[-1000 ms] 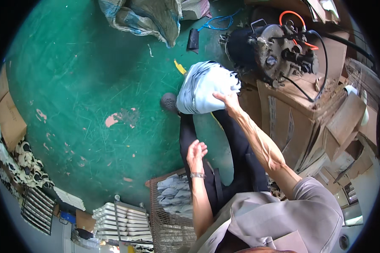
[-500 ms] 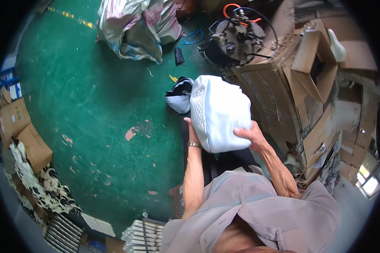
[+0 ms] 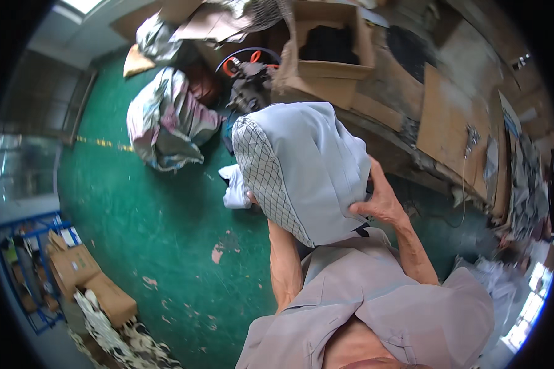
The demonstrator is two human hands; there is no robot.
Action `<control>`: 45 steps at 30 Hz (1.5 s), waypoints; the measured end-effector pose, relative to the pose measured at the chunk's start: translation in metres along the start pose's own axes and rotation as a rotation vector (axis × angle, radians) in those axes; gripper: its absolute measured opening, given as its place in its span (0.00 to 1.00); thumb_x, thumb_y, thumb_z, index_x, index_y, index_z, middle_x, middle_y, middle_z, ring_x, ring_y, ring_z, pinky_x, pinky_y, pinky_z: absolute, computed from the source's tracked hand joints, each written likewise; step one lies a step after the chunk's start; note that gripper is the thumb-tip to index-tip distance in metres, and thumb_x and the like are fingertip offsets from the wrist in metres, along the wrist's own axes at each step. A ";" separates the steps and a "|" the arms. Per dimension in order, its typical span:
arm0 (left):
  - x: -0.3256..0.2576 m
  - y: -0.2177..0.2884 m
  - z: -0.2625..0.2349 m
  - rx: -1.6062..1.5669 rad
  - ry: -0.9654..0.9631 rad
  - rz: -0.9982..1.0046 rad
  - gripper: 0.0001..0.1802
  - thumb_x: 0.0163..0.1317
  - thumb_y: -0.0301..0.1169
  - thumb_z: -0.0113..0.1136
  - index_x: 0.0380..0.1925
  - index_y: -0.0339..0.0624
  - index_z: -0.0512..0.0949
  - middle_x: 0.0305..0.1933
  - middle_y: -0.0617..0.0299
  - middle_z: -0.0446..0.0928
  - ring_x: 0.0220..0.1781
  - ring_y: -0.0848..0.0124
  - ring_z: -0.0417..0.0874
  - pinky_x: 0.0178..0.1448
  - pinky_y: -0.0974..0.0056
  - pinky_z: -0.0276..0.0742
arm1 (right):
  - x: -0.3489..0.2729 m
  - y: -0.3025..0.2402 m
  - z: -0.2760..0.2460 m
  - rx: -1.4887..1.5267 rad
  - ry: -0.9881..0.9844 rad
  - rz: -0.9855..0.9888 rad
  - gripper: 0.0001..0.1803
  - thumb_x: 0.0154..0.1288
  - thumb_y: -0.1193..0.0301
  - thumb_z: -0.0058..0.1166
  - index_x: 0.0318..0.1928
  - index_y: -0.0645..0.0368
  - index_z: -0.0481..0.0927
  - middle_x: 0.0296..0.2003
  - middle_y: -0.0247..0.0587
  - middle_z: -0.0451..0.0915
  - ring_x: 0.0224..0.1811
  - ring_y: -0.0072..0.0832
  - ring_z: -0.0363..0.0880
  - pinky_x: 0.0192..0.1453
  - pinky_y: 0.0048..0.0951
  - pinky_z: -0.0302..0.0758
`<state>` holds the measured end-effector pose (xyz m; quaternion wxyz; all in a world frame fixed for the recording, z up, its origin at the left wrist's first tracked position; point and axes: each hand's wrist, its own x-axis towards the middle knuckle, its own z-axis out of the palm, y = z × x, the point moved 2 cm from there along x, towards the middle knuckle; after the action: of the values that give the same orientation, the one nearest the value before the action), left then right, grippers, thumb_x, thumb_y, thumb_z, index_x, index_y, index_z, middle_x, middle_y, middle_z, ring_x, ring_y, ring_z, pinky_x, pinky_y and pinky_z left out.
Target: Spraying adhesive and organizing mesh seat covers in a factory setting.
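A bulky white fabric bundle (image 3: pixel 317 166) is held up between my two hands in front of my chest. Its left side shows a grey diamond-pattern panel, and its right part is smooth with soft folds. My right hand (image 3: pixel 381 200) grips the right edge, thumb on the near face and fingers around the side. Only a bit of my left hand (image 3: pixel 251 198) shows at the bundle's left edge; the rest of it is hidden behind the fabric. A smaller white cloth piece with a dark inside (image 3: pixel 235 187) lies beyond my left hand.
A large woven sack (image 3: pixel 169 120) stands on the green floor (image 3: pixel 184 246). Beside it is a dark machine with an orange hose (image 3: pixel 251 80). An open cardboard box (image 3: pixel 332 71) sits on a cardboard-covered bench (image 3: pixel 375 111). More cartons (image 3: pixel 108 295) stand at left near a blue rack (image 3: pixel 28 270).
My view has swung toward the bench and the back of the room. The bundle is nearer to me, turned so more of its diamond-pattern side shows. Both hands still hold it.
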<state>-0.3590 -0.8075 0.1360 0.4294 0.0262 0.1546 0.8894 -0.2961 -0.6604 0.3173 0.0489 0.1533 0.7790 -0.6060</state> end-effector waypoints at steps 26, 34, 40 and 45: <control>0.184 -0.077 0.194 0.650 -0.250 -0.241 0.54 0.43 0.44 0.70 0.69 0.33 0.60 0.64 0.50 0.70 0.63 0.61 0.73 0.68 0.57 0.67 | -0.065 0.100 -0.169 0.483 0.857 -0.042 0.52 0.58 0.36 0.60 0.68 0.67 0.66 0.57 0.44 0.77 0.58 0.28 0.74 0.62 0.31 0.70; 0.185 -0.059 0.219 0.685 -0.405 -0.027 0.54 0.42 0.46 0.71 0.69 0.32 0.61 0.64 0.50 0.70 0.65 0.59 0.72 0.69 0.57 0.65 | -0.046 0.101 -0.184 0.389 0.930 -0.235 0.48 0.62 0.38 0.57 0.68 0.66 0.67 0.57 0.44 0.77 0.58 0.29 0.75 0.61 0.32 0.71; 0.240 -0.138 0.148 0.771 -0.311 0.025 0.52 0.50 0.45 0.71 0.71 0.32 0.58 0.70 0.45 0.64 0.70 0.55 0.67 0.71 0.55 0.62 | -0.016 0.201 -0.228 0.297 0.953 -0.163 0.42 0.70 0.43 0.49 0.70 0.66 0.65 0.62 0.49 0.73 0.62 0.28 0.72 0.67 0.28 0.66; 0.335 -0.259 0.065 1.475 0.013 0.206 0.50 0.55 0.49 0.70 0.70 0.32 0.59 0.70 0.37 0.64 0.70 0.48 0.68 0.71 0.54 0.65 | 0.032 0.288 -0.304 0.229 1.033 0.275 0.41 0.71 0.44 0.46 0.69 0.67 0.65 0.66 0.60 0.68 0.69 0.43 0.69 0.70 0.36 0.64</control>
<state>-0.3625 -0.3810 0.0915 0.2140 0.3167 0.7107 0.5906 -0.2076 -0.3005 0.1205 -0.2786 0.5357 0.6035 -0.5208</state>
